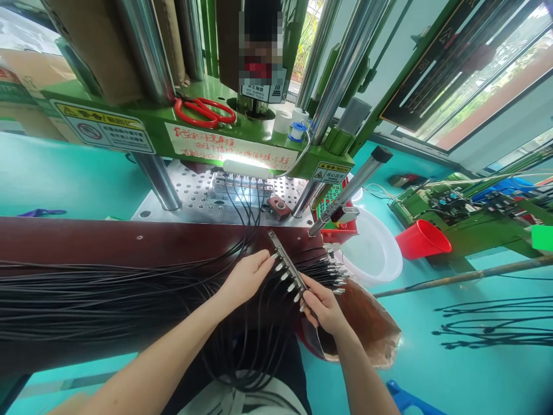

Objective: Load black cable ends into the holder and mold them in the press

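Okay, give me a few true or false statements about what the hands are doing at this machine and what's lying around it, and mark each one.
1. Both hands hold a metal bar fitted with a row of cable plugs. True: the left hand is at one side of the metal bar, the right hand at its lower end.
2. The scissors on the green machine have blue handles. False: the scissors have red handles.
3. A red cup lies tipped on its side to the right. True: the red cup lies beside the white basin.
4. The black cables run off to the right of the hands. False: the black cables stretch left across the brown bench.
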Motion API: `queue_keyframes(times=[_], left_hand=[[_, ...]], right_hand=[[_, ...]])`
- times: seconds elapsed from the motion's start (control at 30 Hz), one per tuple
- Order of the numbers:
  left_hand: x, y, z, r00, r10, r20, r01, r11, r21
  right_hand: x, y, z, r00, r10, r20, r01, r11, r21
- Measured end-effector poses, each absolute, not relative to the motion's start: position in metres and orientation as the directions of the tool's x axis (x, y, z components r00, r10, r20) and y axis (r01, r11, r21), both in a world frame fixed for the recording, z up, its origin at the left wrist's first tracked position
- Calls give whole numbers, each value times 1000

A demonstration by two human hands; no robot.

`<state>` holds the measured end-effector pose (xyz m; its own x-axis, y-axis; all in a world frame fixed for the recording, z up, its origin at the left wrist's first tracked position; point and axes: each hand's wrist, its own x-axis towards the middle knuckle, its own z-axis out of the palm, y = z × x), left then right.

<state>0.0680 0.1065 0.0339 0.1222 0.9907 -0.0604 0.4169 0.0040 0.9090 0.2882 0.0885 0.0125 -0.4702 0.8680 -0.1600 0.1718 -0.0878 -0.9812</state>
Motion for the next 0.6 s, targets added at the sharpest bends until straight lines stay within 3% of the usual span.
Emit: queue_keyframes(times=[0.2, 0.43, 0.6], left_hand=[[67, 111, 29, 108, 992, -73, 547, 2, 837], [53, 101, 49, 158, 980, -119, 806, -58, 589], [41, 76, 78, 391, 917, -79, 670, -224, 708]], right_hand=[[283, 90, 18, -512, 835, -203, 278, -62, -958], [293, 119, 44, -514, 777, -364, 400, -158, -903], [303, 176, 67, -552, 713, -433, 622, 6, -783]])
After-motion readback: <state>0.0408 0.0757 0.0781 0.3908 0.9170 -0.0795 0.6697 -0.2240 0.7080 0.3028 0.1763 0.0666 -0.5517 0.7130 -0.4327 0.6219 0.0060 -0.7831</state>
